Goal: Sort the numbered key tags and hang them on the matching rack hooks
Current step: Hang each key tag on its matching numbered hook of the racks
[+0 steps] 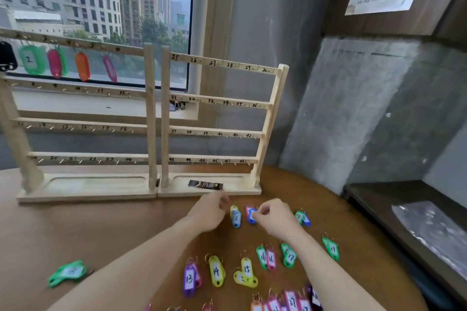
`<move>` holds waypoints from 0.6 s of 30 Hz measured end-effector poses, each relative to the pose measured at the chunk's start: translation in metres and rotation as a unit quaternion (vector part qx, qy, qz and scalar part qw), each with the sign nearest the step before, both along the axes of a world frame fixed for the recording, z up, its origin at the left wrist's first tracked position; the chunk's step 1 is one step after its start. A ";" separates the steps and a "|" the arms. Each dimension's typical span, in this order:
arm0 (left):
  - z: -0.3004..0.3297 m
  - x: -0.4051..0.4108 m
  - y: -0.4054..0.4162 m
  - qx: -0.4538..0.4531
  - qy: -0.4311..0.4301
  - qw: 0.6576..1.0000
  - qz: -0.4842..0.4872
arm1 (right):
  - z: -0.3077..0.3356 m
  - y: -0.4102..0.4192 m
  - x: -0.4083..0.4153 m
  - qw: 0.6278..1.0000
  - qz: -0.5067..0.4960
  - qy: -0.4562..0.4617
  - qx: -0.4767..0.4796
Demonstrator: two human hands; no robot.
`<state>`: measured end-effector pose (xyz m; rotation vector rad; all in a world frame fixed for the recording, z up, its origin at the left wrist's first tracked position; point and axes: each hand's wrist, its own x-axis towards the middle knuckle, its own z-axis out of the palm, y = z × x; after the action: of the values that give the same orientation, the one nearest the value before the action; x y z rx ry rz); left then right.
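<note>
Two wooden racks stand at the back of the table, the left rack [149,113] with numbers up to 24 and the right rack [267,118] numbered 25 to 48. Several tags hang on the left rack's top rail, among them a green tag marked 2 [31,59]. Coloured numbered tags lie on the table in front. My right hand [274,217] pinches a blue tag [251,214] lying over a pink one. My left hand [209,211] hovers with loosely curled fingers just left of a blue tag marked 6 [236,218]; it holds nothing I can see.
Tags 13 [189,279], 14 [216,271], 15 [247,269], 16 [266,257] and 17 [289,256] lie in a row near me. A green tag [68,272] lies apart at left. A dark sachet [205,185] sits on the right rack's base. A concrete wall and a low shelf [404,212] are to the right.
</note>
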<state>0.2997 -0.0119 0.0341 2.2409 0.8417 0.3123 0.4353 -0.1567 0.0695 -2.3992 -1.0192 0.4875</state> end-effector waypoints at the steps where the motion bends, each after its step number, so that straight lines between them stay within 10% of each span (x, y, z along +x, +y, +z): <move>1: -0.002 0.003 0.004 0.003 -0.008 1.000 -0.001 | -0.005 0.004 -0.002 1.000 0.001 -0.005 -0.008; 18: -0.001 0.020 0.026 0.157 0.072 0.981 -0.088 | -0.020 0.034 -0.019 1.000 -0.002 -0.014 -0.019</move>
<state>0.3193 0.0146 0.0326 2.6400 0.6975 0.2122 0.4167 -0.1226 0.0491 -2.4467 -1.0259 0.4777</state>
